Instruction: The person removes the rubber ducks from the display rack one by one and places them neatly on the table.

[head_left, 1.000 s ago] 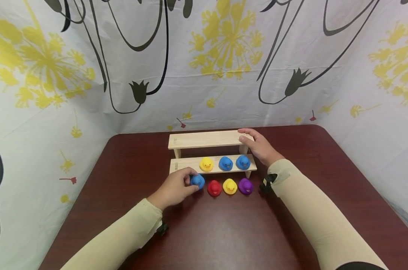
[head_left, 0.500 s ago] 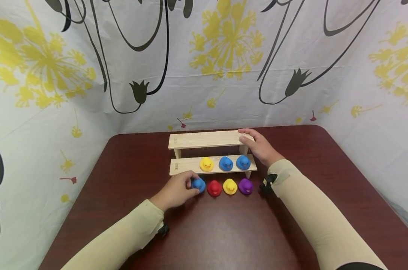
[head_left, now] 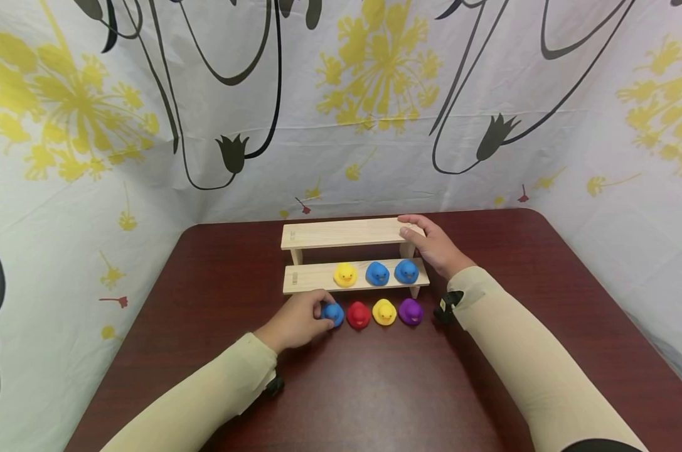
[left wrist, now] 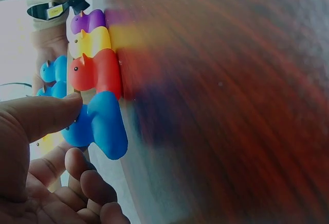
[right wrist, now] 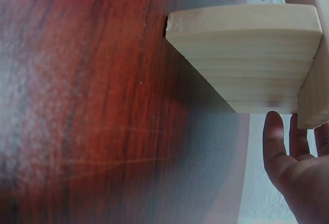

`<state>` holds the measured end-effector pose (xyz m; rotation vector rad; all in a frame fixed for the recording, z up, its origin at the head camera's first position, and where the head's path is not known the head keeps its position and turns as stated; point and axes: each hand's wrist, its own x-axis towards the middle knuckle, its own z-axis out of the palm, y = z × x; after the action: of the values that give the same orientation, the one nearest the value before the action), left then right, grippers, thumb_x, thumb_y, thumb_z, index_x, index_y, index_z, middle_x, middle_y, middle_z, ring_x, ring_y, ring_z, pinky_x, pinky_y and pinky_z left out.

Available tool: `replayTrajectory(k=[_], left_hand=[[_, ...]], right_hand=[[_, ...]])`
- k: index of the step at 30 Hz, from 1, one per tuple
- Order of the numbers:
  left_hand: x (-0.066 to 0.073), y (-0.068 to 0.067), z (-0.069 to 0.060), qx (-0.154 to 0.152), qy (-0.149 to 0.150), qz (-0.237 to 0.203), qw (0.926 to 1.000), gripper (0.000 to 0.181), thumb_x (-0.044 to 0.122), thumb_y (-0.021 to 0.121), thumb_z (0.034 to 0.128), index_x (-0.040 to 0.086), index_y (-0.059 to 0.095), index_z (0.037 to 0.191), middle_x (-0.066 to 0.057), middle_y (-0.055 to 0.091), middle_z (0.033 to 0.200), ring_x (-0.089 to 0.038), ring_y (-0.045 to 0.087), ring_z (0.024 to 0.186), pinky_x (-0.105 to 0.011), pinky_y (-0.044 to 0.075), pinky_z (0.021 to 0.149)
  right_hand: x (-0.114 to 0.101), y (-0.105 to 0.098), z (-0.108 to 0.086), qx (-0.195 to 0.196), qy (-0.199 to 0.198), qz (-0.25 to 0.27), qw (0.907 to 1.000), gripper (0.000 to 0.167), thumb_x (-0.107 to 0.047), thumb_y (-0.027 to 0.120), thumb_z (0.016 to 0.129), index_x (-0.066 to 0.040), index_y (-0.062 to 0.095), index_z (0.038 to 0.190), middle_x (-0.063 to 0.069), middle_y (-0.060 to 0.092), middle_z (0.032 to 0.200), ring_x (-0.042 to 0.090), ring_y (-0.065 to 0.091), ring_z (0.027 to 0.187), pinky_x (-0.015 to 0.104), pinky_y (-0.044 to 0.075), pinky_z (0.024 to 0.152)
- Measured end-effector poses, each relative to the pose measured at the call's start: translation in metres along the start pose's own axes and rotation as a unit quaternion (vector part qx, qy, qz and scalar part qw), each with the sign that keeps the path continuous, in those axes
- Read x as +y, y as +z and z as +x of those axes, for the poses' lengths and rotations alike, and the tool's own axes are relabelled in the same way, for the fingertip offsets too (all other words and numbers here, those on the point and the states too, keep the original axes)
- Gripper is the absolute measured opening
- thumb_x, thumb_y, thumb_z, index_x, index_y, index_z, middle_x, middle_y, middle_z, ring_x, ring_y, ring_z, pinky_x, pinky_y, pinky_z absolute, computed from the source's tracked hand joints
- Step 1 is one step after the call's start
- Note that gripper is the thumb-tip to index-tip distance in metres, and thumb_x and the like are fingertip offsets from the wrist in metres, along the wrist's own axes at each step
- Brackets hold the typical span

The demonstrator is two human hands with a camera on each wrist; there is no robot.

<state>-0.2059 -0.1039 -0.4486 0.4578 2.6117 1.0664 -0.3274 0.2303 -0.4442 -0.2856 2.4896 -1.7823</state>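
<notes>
Left hand [head_left: 295,321]: narrow grip, pinching blue rubber duck [head_left: 334,315]; best let go gently, sparing red duck [head_left: 358,316] at three o'clock. Right hand [head_left: 438,249], two o'clock: loosely extended, resting on upper shelf [head_left: 346,234].

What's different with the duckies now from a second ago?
The left hand and the blue duck it holds moved slightly away from the wooden shelf, into line beside the red duck. Nothing was let go. The other ducks, the shelf and the right hand stayed put.
</notes>
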Motion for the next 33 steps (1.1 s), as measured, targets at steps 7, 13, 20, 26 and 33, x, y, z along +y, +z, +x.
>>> replayTrajectory(k=[7,13,20,26,33], left_hand=[[0.001,0.000,0.000,-0.009,-0.008,0.011,0.9999,0.026,0.014,0.081,0.0934,0.014,0.069,0.116,-0.006,0.054,0.084,-0.021,0.053,0.078,-0.034,0.045,0.069],[0.000,0.000,0.001,-0.012,-0.004,0.017,0.9998,0.027,0.013,0.082,0.0924,0.013,0.069,0.116,-0.006,0.054,0.082,-0.020,0.053,0.076,-0.034,0.045,0.067],[0.000,0.000,0.001,-0.016,-0.008,0.019,0.9997,0.028,0.013,0.083,0.0918,0.012,0.067,0.115,-0.006,0.054,0.080,-0.020,0.052,0.072,-0.033,0.045,0.064],[0.004,-0.003,-0.001,-0.012,-0.009,0.014,0.9998,0.030,0.015,0.083,0.0916,0.013,0.067,0.118,-0.006,0.055,0.082,-0.020,0.053,0.073,-0.033,0.046,0.064],[0.014,-0.015,0.001,0.017,0.007,0.001,0.9998,0.036,0.017,0.081,0.0925,0.013,0.068,0.126,-0.005,0.054,0.083,-0.020,0.051,0.071,-0.033,0.044,0.062]], right_hand=[[-0.002,-0.001,-0.002,-0.004,-0.001,-0.005,1.0000,0.052,-0.038,0.060,0.108,-0.013,0.051,0.153,0.011,0.034,0.167,0.035,0.032,0.152,0.060,0.023,0.126],[-0.003,-0.001,-0.001,-0.008,0.012,-0.003,0.9999,0.050,-0.033,0.057,0.110,-0.012,0.049,0.155,0.012,0.032,0.169,0.037,0.031,0.153,0.061,0.022,0.126],[-0.002,-0.002,0.001,-0.010,0.014,-0.004,0.9998,0.049,-0.030,0.056,0.111,-0.010,0.048,0.155,0.014,0.031,0.169,0.038,0.029,0.154,0.061,0.021,0.127],[-0.001,-0.001,-0.001,-0.005,0.002,-0.005,1.0000,0.051,-0.037,0.059,0.109,-0.014,0.051,0.153,0.010,0.033,0.168,0.035,0.031,0.153,0.060,0.022,0.126],[0.002,-0.001,-0.001,-0.005,-0.004,-0.004,1.0000,0.052,-0.039,0.060,0.108,-0.013,0.052,0.152,0.011,0.033,0.167,0.036,0.031,0.153,0.062,0.022,0.126]])
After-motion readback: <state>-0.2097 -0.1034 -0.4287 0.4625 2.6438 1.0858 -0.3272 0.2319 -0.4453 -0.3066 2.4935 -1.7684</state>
